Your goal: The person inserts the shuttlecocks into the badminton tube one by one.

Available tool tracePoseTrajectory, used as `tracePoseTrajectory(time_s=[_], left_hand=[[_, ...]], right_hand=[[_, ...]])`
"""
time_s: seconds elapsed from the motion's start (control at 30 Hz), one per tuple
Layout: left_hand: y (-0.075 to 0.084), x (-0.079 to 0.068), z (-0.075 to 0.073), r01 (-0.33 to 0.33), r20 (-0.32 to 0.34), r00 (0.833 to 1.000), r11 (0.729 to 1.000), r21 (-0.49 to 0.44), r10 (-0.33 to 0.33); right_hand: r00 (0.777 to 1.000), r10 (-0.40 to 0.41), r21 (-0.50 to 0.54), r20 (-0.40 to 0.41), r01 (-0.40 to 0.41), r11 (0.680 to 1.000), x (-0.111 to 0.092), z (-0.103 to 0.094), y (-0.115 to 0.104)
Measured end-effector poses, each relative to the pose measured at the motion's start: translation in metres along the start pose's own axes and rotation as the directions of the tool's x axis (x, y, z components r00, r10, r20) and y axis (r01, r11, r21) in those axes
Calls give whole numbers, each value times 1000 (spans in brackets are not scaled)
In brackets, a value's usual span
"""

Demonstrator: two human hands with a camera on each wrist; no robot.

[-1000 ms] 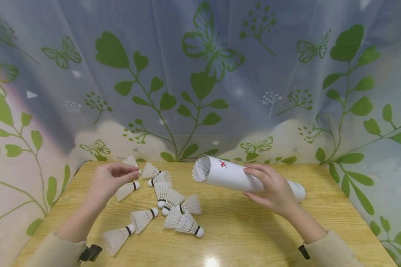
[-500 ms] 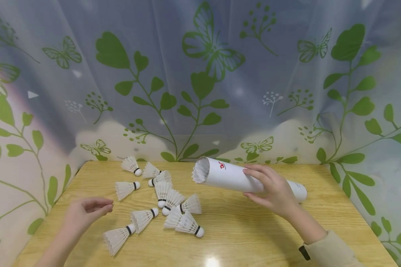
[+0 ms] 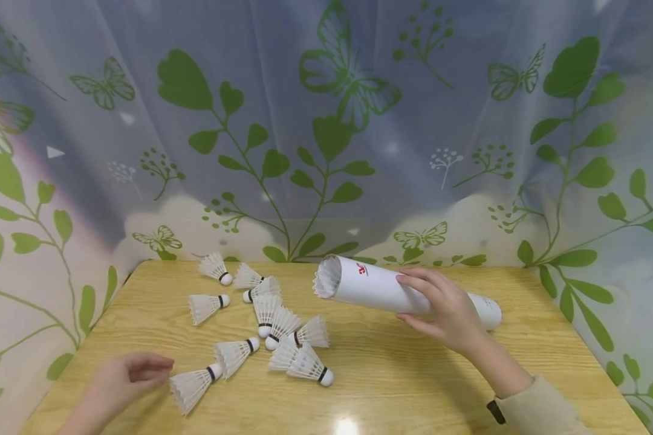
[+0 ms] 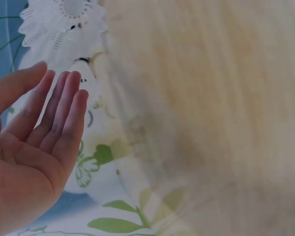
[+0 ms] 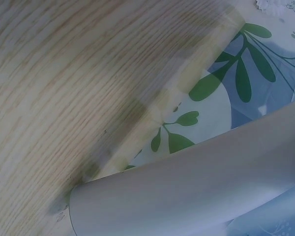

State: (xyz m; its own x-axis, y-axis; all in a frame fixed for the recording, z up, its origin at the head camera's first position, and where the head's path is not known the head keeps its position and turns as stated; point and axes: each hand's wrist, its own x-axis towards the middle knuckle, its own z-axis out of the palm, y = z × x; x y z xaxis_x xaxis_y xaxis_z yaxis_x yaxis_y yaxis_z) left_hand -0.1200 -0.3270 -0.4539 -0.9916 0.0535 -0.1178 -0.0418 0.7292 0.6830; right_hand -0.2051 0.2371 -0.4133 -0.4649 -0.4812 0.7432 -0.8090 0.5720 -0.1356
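My right hand [image 3: 441, 308] grips a white shuttlecock tube [image 3: 370, 284], tilted with its mouth raised toward the left. A shuttlecock's feathered skirt [image 3: 326, 277] shows at the tube's mouth. In the right wrist view the plain tube [image 5: 187, 182] crosses the lower part; the right hand is almost entirely outside that view. My left hand [image 3: 121, 383] holds nothing, its fingers extended just left of the nearest white shuttlecock [image 3: 190, 389]; whether they touch is unclear. In the left wrist view the palm of the left hand [image 4: 44, 132] faces the camera, and shuttlecock feathers [image 4: 61, 29] lie beyond the fingertips.
Several more shuttlecocks lie on the wooden table [image 3: 402, 386], including one at the back left [image 3: 214, 267], one below it [image 3: 208, 308] and a cluster [image 3: 299, 359] near the middle. A patterned curtain [image 3: 326, 151] hangs behind the table's back edge.
My left hand has let go of the back-left shuttlecock and come toward the front left, beside the nearest shuttlecock. The right hand and tube have stayed nearly still.
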Motion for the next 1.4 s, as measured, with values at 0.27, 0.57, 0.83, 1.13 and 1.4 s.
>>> tracePoseTrajectory(time_s=[0.27, 0.57, 0.83, 1.13, 1.4], left_hand=[[-10, 1, 13, -28, 38, 999, 1000, 2, 28], [-6, 4, 22, -25, 26, 999, 998, 61, 23], [5, 4, 22, -6, -114, 993, 993, 115, 20], [12, 5, 14, 8, -225, 974, 1000, -29, -14], [32, 17, 3, -6, -236, 972, 1000, 2, 6]], right_hand=[[1000, -3, 2, -1, 3, 1000, 0, 1, 0], [1000, 11, -5, 1, -11, 1000, -1, 0, -1], [1000, -4, 10, -1, 4, 1000, -1, 1, 0], [1000, -16, 2, -13, 16, 1000, 0, 1, 2], [1000, -26, 15, -17, 26, 1000, 0, 2, 3]])
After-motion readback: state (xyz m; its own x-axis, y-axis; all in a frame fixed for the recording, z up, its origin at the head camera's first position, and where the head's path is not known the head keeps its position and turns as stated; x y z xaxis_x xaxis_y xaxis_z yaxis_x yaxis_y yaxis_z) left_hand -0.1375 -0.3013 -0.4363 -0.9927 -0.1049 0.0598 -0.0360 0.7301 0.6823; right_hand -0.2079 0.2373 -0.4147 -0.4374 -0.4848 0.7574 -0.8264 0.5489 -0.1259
